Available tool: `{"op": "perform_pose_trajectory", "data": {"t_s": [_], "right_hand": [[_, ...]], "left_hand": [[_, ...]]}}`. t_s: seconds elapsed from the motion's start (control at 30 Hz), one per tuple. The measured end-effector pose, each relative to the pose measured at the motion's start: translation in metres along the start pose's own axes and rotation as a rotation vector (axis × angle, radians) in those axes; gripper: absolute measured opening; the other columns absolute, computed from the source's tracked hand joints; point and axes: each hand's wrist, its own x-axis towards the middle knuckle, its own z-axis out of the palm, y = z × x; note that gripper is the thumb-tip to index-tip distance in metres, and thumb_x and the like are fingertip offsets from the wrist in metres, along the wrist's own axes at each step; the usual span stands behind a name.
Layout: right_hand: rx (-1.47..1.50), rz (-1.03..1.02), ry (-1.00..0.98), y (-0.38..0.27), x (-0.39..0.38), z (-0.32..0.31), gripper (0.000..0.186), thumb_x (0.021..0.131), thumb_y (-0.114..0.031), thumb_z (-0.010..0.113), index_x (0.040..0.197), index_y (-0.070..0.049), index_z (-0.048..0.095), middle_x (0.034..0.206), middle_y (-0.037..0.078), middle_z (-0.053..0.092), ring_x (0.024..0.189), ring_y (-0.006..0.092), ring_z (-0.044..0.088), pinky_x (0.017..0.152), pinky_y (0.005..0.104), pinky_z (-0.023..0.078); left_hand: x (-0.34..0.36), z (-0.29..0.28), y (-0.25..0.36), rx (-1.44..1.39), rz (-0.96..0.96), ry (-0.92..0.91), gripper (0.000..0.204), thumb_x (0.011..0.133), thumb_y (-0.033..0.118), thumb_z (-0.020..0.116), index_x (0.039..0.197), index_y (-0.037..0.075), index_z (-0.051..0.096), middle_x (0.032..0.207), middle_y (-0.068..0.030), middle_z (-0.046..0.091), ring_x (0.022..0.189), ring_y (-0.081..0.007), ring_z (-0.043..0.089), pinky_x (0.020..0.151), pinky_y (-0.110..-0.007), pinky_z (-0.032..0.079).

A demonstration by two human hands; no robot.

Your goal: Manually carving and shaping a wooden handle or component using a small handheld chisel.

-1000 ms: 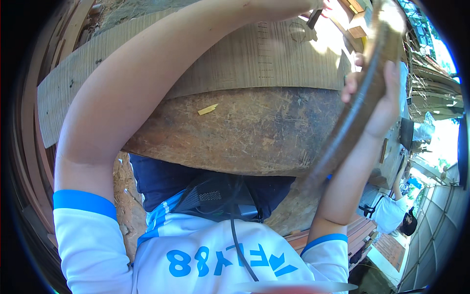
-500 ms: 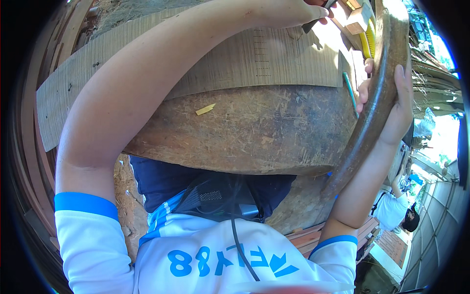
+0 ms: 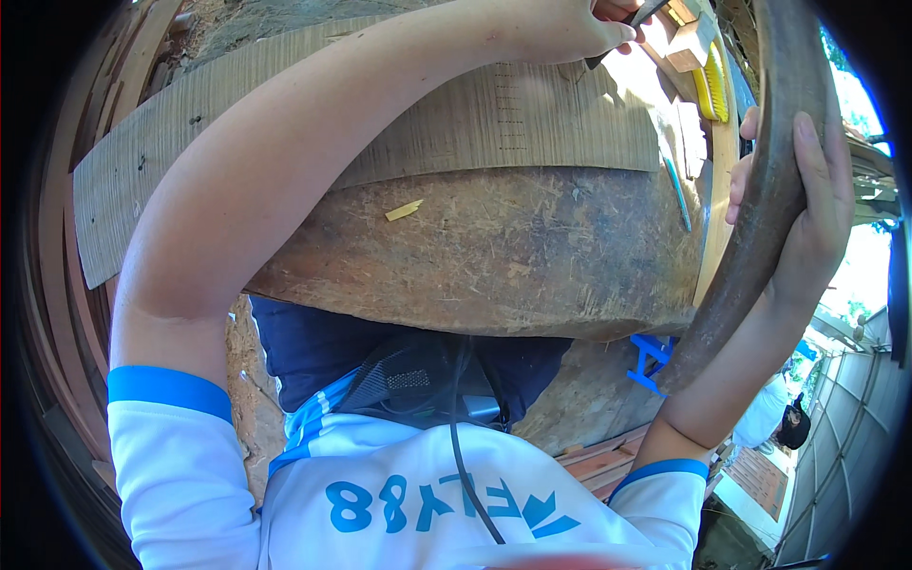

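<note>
Two hands are up over the work as I look down through the head camera. My left hand (image 3: 560, 28) is closed, fingertips pinched on a thin dark tool (image 3: 622, 28) near the far edge of the table (image 3: 494, 266); I cannot tell what kind of tool it is, since only a short dark stretch of it shows. My right hand (image 3: 798, 209) is wrapped around a long, curved brown piece (image 3: 760, 190) that looks like a horn or a bent strip of wood, fingers curled over its outer side and the thumb on the inner side. That curved piece runs from above the table's far right corner down past its right edge, with the lower end hanging just off the near right corner, beside a small blue object (image 3: 651, 361) below the table. The table is a thick, rough slab, brown and scuffed, with a small yellow chip (image 3: 404, 210) lying on it toward the middle. A pale ribbed board (image 3: 399, 133) lies across the far part of the slab, under my left forearm, with a row of fine marks on it. Close to the right edge lies a slim blue-green stick (image 3: 676, 190), and past it, by the far right corner, a yellow brush (image 3: 708, 90) and a small wooden block (image 3: 689, 43).
</note>
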Motion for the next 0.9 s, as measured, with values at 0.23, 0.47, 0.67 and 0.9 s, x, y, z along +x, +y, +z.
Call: {"op": "perform_pose_trajectory", "data": {"t_s": [0.23,0.47,0.67,0.9], "right_hand": [[-0.052,0.155,0.146,-0.01,0.005,-0.002,0.04,0.105,-0.035,0.053,0.124,-0.002,0.064,0.081,0.011,0.069,0.052,0.0157,0.063,0.044,0.0274,0.05],[-0.357,0.105,0.073,-0.018,0.003,0.005,0.045,0.107,-0.04,0.052,0.128,-0.001,0.06,0.082,0.008,0.068,0.052,0.0106,0.062,0.05,0.0205,0.051],[-0.181,0.146,0.048,-0.009,0.003,-0.042,0.042,0.103,-0.032,0.058,0.135,-0.006,0.065,0.088,0.013,0.072,0.058,0.0119,0.065,0.054,0.0251,0.052],[-0.096,0.088,0.012,-0.01,0.009,-0.008,0.043,0.106,-0.036,0.053,0.127,0.002,0.057,0.094,0.013,0.068,0.055,0.0098,0.062,0.045,0.023,0.051]], "left_hand": [[0.003,-0.002,-0.004,0.087,0.063,0.013,0.017,0.093,0.008,0.068,0.095,-0.009,0.072,0.078,-0.0173,0.073,0.071,-0.0187,0.068,0.068,-0.035,0.052],[0.0,0.007,-0.007,0.06,0.168,0.056,0.016,0.091,0.007,0.069,0.093,-0.009,0.072,0.077,-0.0208,0.071,0.069,-0.0228,0.067,0.067,-0.038,0.051],[0.001,0.002,-0.001,0.145,0.186,0.056,0.017,0.09,0.008,0.069,0.091,-0.009,0.071,0.075,-0.022,0.069,0.068,-0.0229,0.066,0.066,-0.039,0.05],[0.002,-0.005,0.001,0.193,0.078,0.004,0.021,0.091,0.01,0.07,0.083,-0.01,0.067,0.066,-0.0133,0.065,0.065,-0.0175,0.063,0.063,-0.036,0.05]]}}
